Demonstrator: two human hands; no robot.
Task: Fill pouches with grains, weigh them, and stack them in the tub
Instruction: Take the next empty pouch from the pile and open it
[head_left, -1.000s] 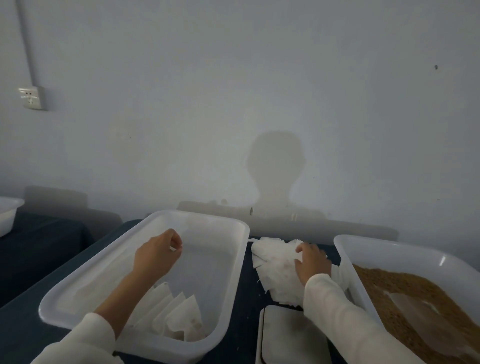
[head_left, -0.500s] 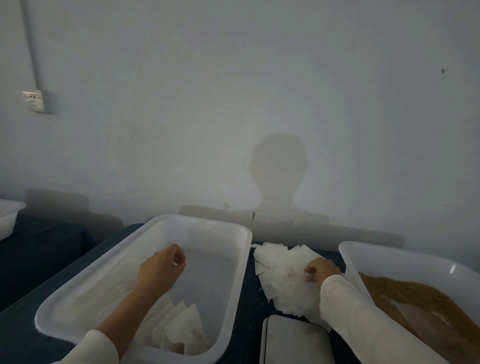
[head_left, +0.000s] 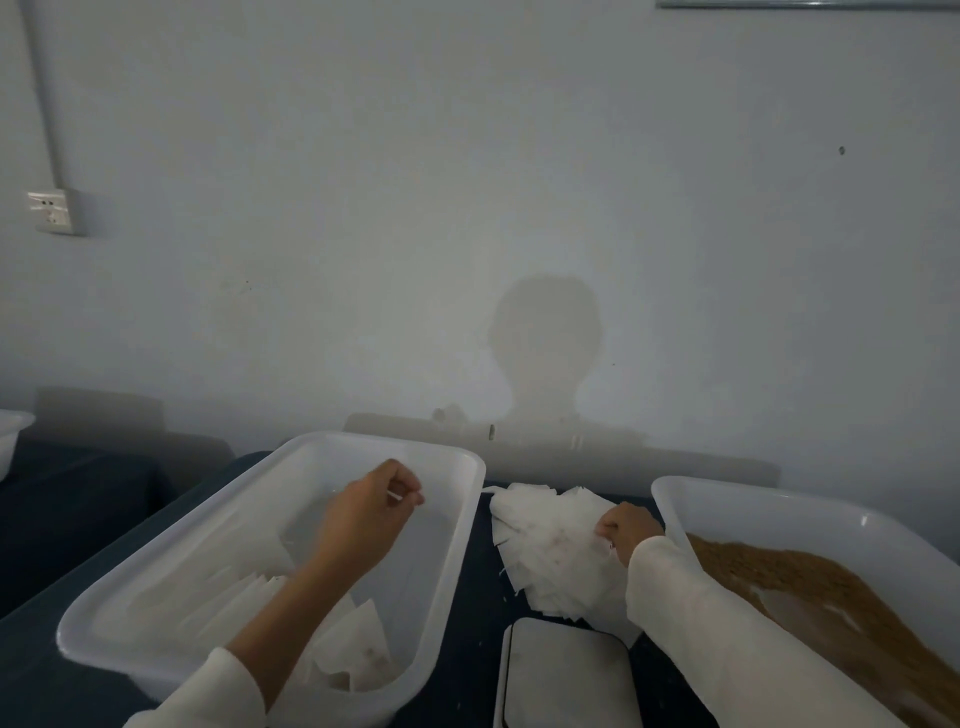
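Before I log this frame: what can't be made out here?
Head view only:
- Scale: display cut off by the bottom edge.
- Filled pouches in the tub: count hidden by the left forearm.
- Left hand: pinches something thin and white, too small to identify.
- Right hand on the empty pouches: fingertips hidden.

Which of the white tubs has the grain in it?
The tub on the right, beside the right hand: brown grain fills it. The big tub under the left hand holds only white pouches.

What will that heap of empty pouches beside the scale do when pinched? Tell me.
Probably floppy: the empty pouches lie thin, flat and fanned. Likely very light, so neighbours may drag along where the right hand pinches. Loose overlapping edges suggest the heap slides apart easily.
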